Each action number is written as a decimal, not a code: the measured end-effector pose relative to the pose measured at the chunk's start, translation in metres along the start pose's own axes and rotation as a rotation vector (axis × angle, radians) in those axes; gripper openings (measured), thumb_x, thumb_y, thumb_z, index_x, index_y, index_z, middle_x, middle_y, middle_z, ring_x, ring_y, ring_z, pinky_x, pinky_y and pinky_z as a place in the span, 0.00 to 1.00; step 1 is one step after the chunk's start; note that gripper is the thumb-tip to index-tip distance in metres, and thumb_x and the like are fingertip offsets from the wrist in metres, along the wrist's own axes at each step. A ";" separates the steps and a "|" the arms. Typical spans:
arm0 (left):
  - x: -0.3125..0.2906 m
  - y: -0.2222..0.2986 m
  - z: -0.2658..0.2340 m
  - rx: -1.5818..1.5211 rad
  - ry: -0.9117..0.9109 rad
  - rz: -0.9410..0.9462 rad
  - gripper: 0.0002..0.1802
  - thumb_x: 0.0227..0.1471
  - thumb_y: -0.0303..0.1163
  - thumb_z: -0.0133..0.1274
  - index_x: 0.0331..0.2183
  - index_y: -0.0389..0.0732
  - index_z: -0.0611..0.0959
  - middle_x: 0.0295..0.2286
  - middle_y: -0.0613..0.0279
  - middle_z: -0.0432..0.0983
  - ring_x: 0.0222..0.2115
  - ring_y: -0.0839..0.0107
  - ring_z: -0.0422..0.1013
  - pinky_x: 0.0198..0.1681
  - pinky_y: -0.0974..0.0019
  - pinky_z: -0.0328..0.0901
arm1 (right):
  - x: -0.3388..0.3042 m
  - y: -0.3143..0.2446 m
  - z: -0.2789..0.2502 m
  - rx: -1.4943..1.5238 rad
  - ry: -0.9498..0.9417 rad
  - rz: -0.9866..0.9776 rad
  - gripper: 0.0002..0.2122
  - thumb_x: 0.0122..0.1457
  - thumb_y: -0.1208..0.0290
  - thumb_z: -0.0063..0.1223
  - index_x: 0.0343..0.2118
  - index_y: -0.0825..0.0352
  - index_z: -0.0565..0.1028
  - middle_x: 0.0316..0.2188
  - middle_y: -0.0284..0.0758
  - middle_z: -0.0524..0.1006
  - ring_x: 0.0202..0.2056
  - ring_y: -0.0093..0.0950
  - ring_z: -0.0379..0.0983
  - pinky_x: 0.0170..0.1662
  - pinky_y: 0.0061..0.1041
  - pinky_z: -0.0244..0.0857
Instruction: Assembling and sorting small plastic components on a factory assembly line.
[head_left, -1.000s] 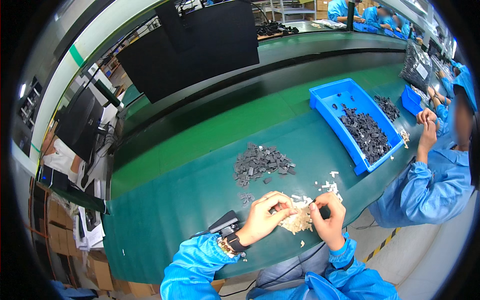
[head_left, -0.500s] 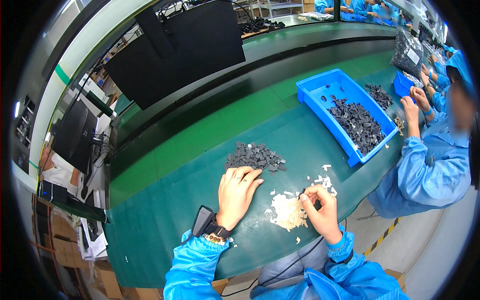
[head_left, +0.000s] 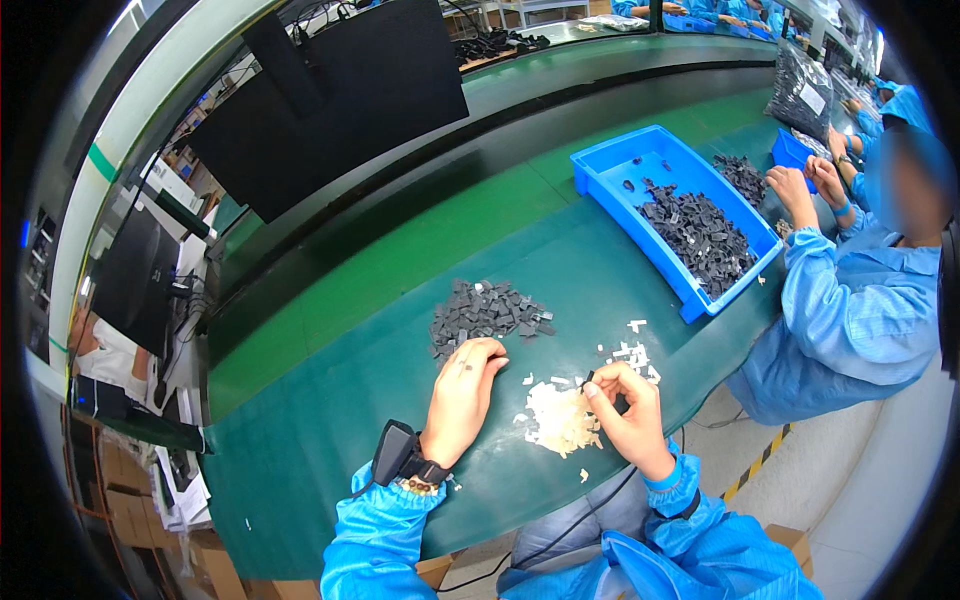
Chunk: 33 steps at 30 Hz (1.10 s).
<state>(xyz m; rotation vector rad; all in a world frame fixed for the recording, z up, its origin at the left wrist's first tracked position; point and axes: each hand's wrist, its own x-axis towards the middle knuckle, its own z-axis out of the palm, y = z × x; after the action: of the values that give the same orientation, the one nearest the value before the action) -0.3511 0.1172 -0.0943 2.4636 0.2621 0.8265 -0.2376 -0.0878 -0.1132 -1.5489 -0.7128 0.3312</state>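
Note:
My left hand (head_left: 463, 400) rests at the near edge of a heap of small dark grey plastic pieces (head_left: 488, 312). Its fingers are curled together with the thumb, and whatever they hold, if anything, is hidden. Between thumb and forefinger, my right hand (head_left: 630, 412) pinches a small black plastic piece (head_left: 588, 379). That hand hovers at the right side of a pile of cream-coloured flat scraps (head_left: 560, 420). Several whiter scraps (head_left: 636, 358) lie scattered just beyond it.
A blue tray (head_left: 630, 220) of dark pieces stands at the right on the green table (head_left: 330, 440). Past it are another dark heap (head_left: 740, 178), a small blue bin (head_left: 790, 150) and a filled plastic bag (head_left: 800, 90). A co-worker's hands (head_left: 800, 190) work nearby. A black panel (head_left: 330, 110) hangs behind.
My left hand's fingers have drawn in from a wider spread over the grey heap. The right hand keeps its pinch on the black piece. The whole view has shifted slightly.

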 end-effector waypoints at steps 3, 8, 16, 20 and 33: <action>0.005 0.024 -0.003 -0.179 0.012 -0.008 0.15 0.51 0.15 0.58 0.42 0.35 0.82 0.36 0.57 0.77 0.36 0.64 0.77 0.38 0.65 0.73 | 0.000 0.001 -0.004 0.060 -0.038 0.008 0.03 0.58 0.76 0.59 0.32 0.69 0.77 0.24 0.28 0.74 0.26 0.16 0.67 0.31 0.19 0.61; -0.013 0.028 0.009 -0.684 -0.033 -0.259 0.11 0.53 0.13 0.55 0.40 0.32 0.83 0.36 0.55 0.81 0.37 0.66 0.80 0.41 0.68 0.76 | 0.003 -0.004 -0.006 0.097 -0.179 -0.002 0.04 0.59 0.75 0.59 0.33 0.69 0.77 0.25 0.29 0.74 0.26 0.16 0.68 0.31 0.18 0.62; -0.028 0.036 0.007 -1.044 -0.252 -0.558 0.11 0.48 0.10 0.60 0.32 0.30 0.75 0.28 0.46 0.82 0.31 0.58 0.82 0.38 0.61 0.78 | 0.000 0.007 -0.006 0.260 -0.217 -0.053 0.03 0.59 0.78 0.58 0.34 0.71 0.76 0.32 0.33 0.76 0.29 0.18 0.70 0.33 0.19 0.64; -0.031 0.034 0.009 -0.961 -0.261 -0.428 0.11 0.48 0.09 0.59 0.32 0.30 0.75 0.29 0.45 0.82 0.31 0.58 0.82 0.39 0.60 0.78 | -0.001 0.003 -0.005 0.390 -0.289 -0.040 0.02 0.62 0.78 0.55 0.34 0.70 0.75 0.38 0.35 0.78 0.36 0.19 0.72 0.37 0.20 0.67; -0.022 0.035 0.012 -1.138 -0.318 -0.684 0.12 0.56 0.15 0.55 0.43 0.30 0.77 0.38 0.48 0.82 0.40 0.63 0.80 0.39 0.66 0.78 | -0.002 0.003 -0.001 0.458 -0.151 0.057 0.02 0.64 0.78 0.53 0.36 0.70 0.73 0.42 0.37 0.78 0.45 0.22 0.74 0.45 0.22 0.69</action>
<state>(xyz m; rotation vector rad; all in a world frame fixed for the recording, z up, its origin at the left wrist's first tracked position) -0.3613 0.0752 -0.0947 1.2535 0.3524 0.1531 -0.2378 -0.0898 -0.1166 -1.1180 -0.6552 0.6136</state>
